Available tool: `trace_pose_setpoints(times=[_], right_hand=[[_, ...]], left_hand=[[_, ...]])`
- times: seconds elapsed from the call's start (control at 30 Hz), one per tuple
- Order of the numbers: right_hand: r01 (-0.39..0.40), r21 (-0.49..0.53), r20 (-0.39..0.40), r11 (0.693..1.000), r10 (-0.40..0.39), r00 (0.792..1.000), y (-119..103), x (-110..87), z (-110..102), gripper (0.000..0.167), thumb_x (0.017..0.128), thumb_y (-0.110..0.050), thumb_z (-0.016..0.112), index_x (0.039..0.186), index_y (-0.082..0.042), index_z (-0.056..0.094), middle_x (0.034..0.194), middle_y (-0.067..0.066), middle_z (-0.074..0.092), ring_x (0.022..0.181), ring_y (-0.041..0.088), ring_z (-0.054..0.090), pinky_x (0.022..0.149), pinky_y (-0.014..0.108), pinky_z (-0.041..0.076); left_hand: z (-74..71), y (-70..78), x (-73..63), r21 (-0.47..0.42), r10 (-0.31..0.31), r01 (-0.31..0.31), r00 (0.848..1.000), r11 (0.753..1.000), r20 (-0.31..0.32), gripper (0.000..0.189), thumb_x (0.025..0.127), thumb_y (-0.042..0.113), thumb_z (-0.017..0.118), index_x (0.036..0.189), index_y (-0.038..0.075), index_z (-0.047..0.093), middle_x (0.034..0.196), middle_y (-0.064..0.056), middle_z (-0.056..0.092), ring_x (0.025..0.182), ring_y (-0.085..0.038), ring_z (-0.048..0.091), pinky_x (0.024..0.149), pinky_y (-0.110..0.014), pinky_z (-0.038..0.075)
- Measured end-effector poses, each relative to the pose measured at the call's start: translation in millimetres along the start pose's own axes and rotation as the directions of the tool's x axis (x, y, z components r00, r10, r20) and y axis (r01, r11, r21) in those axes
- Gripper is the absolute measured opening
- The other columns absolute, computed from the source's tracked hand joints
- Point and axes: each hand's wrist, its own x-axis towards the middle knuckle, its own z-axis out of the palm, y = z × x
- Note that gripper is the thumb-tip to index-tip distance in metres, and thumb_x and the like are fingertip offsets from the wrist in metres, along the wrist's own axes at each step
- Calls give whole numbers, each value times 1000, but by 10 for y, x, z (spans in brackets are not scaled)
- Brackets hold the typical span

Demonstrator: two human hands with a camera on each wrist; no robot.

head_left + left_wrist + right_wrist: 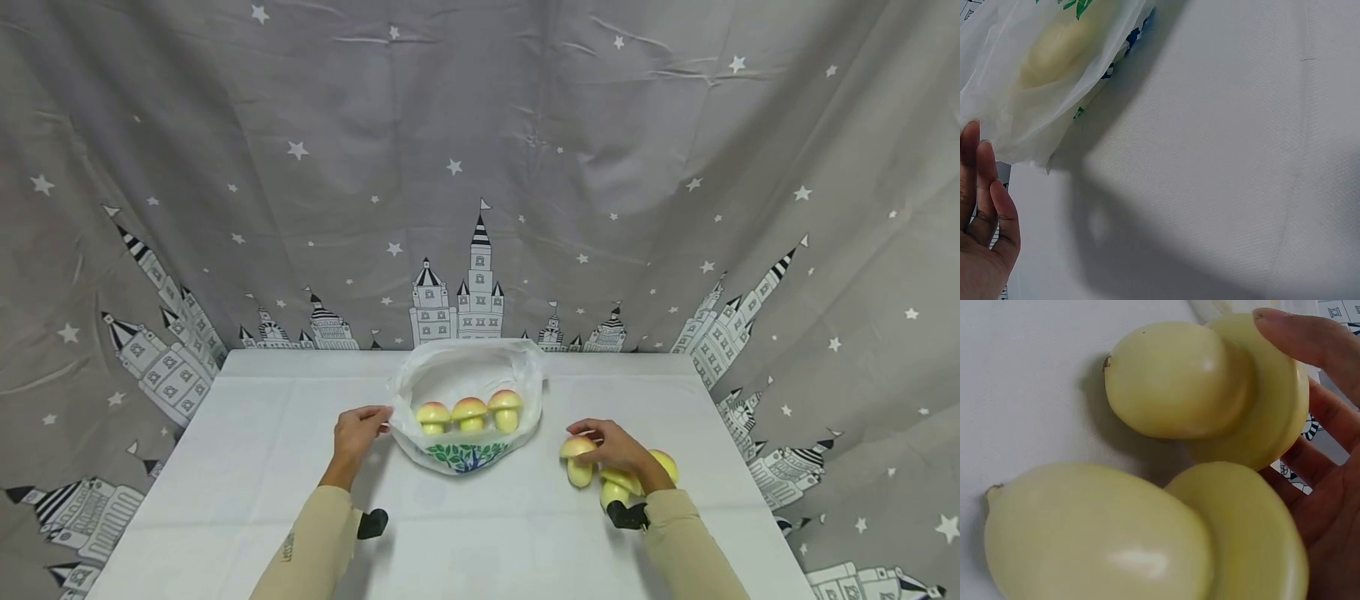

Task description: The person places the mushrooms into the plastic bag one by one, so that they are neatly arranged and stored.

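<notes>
A white plastic bag (pixel 465 454) with a green leaf print lies with its mouth wide at the table's middle. Inside it three yellow toy mushrooms (pixel 469 408) with reddish cap tops sit in a row. My left hand (pixel 358 433) pinches the bag's left rim; the left wrist view shows its fingers (pixel 985 187) against the plastic, with the thumb hidden. To the right of the bag, my right hand (pixel 611 446) grips another toy mushroom (pixel 579 472) by its cap, thumb on one side and fingers on the other.
Under the right wrist lies a second loose toy mushroom (pixel 617 492), close beside the gripped one. Another yellow cap (pixel 665 464) shows beyond the forearm. A white cloth covers the table (pixel 480 550), and a grey curtain (pixel 480 167) with castles and stars hangs behind it.
</notes>
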Motion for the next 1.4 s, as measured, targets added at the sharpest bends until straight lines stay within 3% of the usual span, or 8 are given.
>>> trace_pose_setpoints(times=[0.27,0.63,0.87,1.17,1.4], right_hand=[[-24,2,22,1000,24,999,-14,-33,-2,52,77,1,71,126,7,56,123,22,58,99,26,58,78,32,50],[7,-24,-13,1000,-8,1000,33,-11,-3,50,77,-4,73,124,5,58,119,17,61,99,23,58,82,31,48],[-3,-16,-51,1000,3,999,47,-16,0,49,77,-4,74,122,7,57,117,19,61,102,29,60,81,31,49],[-74,-51,-123,996,67,990,71,-21,4,47,82,-9,72,126,0,58,125,15,59,115,37,54,92,46,47],[-68,-25,-198,997,61,978,36,7,14,48,82,-7,73,126,1,57,124,16,59,113,36,55,92,44,47]], left_hand=[[5,20,-5,8,-30,30,1000,1000,5,33,93,22,64,112,-4,68,88,-10,71,73,-13,64,73,-29,48],[12,21,-2,4,-39,39,999,999,7,32,93,22,64,112,-4,68,89,-10,71,72,-12,63,75,-31,47],[18,8,3,0,-36,36,999,999,9,32,92,22,65,111,-4,68,87,-9,70,74,-14,64,74,-30,48],[26,-31,13,1,2,-2,1000,1000,3,31,93,21,64,111,-4,68,88,-10,71,75,-16,65,70,-27,47],[19,-8,13,-1,-4,4,1000,1000,-1,31,93,21,65,110,-4,69,88,-9,71,70,-10,63,72,-28,49]])
